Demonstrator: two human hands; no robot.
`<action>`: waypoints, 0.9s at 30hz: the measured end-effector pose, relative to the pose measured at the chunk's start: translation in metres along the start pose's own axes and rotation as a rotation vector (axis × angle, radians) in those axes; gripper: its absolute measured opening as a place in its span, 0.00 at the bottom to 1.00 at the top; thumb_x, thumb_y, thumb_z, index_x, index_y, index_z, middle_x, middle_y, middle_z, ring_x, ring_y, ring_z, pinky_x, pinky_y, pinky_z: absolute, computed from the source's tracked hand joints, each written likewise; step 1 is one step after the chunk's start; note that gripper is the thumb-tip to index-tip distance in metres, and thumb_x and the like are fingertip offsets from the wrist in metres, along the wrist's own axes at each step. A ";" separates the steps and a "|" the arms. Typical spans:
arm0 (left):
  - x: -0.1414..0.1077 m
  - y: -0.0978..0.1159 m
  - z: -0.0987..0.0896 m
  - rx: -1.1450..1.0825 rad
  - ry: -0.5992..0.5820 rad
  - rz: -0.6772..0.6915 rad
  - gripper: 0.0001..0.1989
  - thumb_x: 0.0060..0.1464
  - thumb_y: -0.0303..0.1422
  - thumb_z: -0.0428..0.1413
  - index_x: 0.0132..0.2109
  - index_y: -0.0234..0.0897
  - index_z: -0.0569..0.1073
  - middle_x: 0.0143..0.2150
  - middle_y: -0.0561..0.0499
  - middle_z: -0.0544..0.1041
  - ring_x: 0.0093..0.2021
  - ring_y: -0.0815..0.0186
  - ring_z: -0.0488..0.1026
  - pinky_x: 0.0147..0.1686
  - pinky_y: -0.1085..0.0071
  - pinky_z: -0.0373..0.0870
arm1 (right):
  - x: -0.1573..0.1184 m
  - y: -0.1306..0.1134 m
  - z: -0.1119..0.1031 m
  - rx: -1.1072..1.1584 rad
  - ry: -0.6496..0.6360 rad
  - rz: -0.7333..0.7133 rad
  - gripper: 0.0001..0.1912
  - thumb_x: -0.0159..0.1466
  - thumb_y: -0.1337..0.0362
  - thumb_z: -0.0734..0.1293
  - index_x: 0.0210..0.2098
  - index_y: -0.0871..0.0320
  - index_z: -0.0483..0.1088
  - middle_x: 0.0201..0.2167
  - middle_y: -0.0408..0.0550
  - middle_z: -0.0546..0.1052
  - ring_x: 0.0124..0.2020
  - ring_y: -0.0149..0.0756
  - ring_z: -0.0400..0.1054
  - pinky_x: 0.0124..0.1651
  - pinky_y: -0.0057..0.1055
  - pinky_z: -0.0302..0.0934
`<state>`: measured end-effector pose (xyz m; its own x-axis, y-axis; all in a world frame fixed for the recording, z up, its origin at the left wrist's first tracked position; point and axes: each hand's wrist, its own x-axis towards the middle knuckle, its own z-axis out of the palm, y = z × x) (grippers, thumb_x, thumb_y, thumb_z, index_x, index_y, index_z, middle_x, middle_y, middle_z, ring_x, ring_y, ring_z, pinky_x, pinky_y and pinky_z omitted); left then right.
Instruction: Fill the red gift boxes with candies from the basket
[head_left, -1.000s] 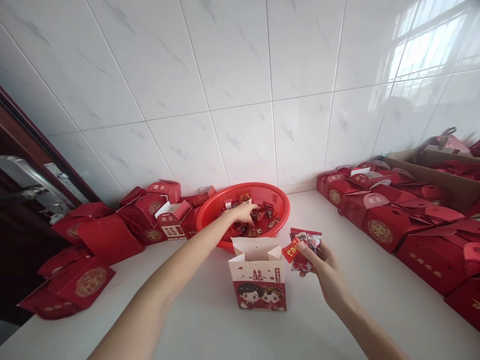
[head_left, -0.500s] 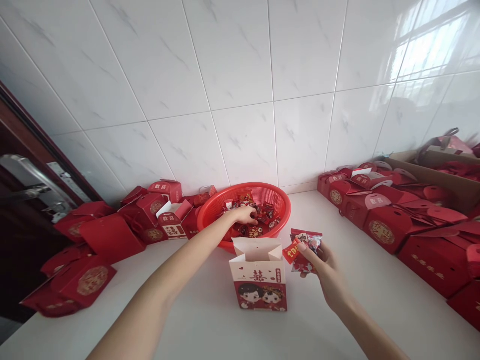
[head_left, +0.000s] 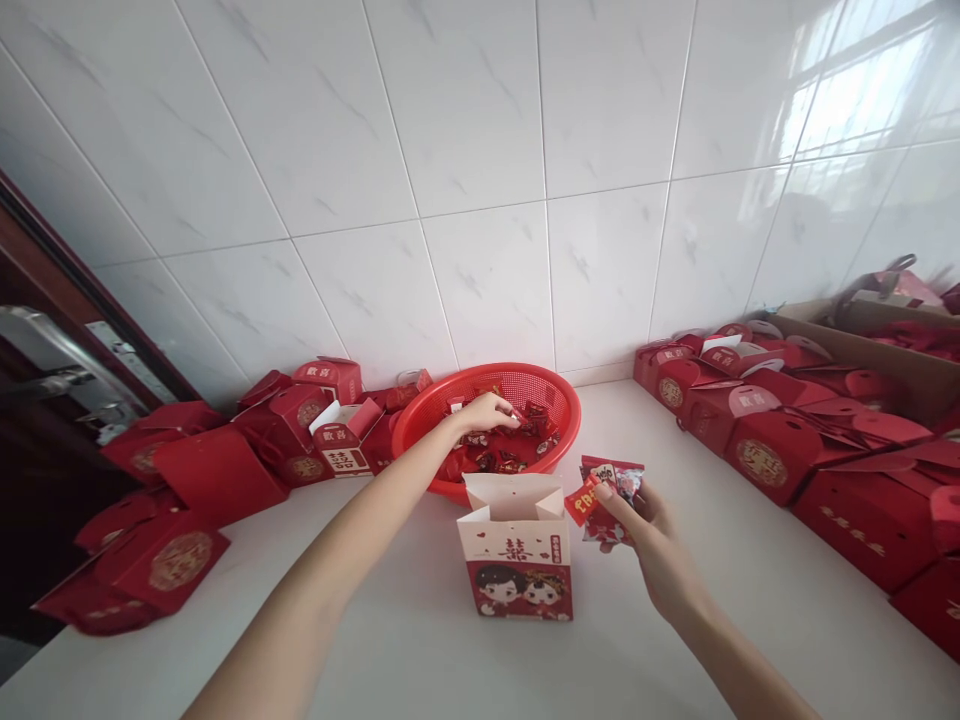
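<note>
My left hand (head_left: 487,411) is over the red plastic basket (head_left: 564,440), fingertips pinched on a small red wrapped candy (head_left: 516,416). Below it, more wrapped candies (head_left: 536,420) lie in the basket. In front of the basket an open paper box (head_left: 517,575) stands upright, white above and red below, with two cartoon figures printed on it. Just right of the box, my right hand (head_left: 649,530) is closed on several wrapped candies, among them a small red-orange one (head_left: 581,504) under the thumb and a larger dark red packet (head_left: 611,472).
Red gift boxes (head_left: 180,560) crowd the left side of the white table (head_left: 420,640). Rows of similar boxes (head_left: 840,510) line the right, with a cardboard carton (head_left: 862,350) behind them. A tiled wall (head_left: 487,280) rises at the back; a door handle (head_left: 52,380) is at far left.
My left hand has risen slightly from among the candies, now with a small candy showing at its fingertips. My right hand has stayed in place with its candies.
</note>
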<state>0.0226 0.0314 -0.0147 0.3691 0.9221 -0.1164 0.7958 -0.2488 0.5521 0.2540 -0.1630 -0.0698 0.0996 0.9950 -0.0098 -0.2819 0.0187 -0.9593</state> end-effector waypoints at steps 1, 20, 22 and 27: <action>0.000 0.001 -0.001 -0.038 0.028 0.011 0.13 0.46 0.43 0.62 0.33 0.37 0.80 0.30 0.53 0.79 0.34 0.62 0.74 0.35 0.70 0.67 | 0.000 0.000 0.000 0.000 -0.001 0.000 0.26 0.52 0.42 0.76 0.36 0.58 0.73 0.29 0.47 0.77 0.25 0.36 0.70 0.24 0.31 0.64; 0.007 0.000 -0.003 -0.018 0.134 0.005 0.11 0.51 0.32 0.54 0.29 0.35 0.80 0.33 0.48 0.83 0.40 0.59 0.79 0.41 0.69 0.73 | 0.000 0.001 -0.001 -0.010 0.013 -0.009 0.26 0.52 0.42 0.76 0.36 0.58 0.74 0.29 0.48 0.77 0.26 0.36 0.70 0.23 0.30 0.64; 0.006 0.001 0.000 0.054 0.109 0.015 0.12 0.50 0.30 0.53 0.34 0.35 0.82 0.38 0.48 0.84 0.43 0.57 0.79 0.44 0.68 0.73 | -0.001 -0.001 0.000 -0.010 0.015 -0.014 0.26 0.52 0.42 0.76 0.35 0.58 0.73 0.29 0.47 0.77 0.26 0.36 0.70 0.23 0.30 0.64; 0.000 0.013 0.011 0.211 0.010 0.126 0.26 0.48 0.26 0.56 0.56 0.40 0.78 0.63 0.48 0.75 0.63 0.56 0.69 0.61 0.68 0.63 | -0.001 -0.003 0.000 -0.011 0.024 -0.019 0.26 0.52 0.42 0.76 0.35 0.58 0.73 0.27 0.46 0.76 0.25 0.36 0.70 0.24 0.30 0.64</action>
<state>0.0383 0.0245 -0.0162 0.4677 0.8825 -0.0490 0.8268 -0.4172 0.3774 0.2543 -0.1642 -0.0666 0.1275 0.9918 0.0017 -0.2692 0.0363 -0.9624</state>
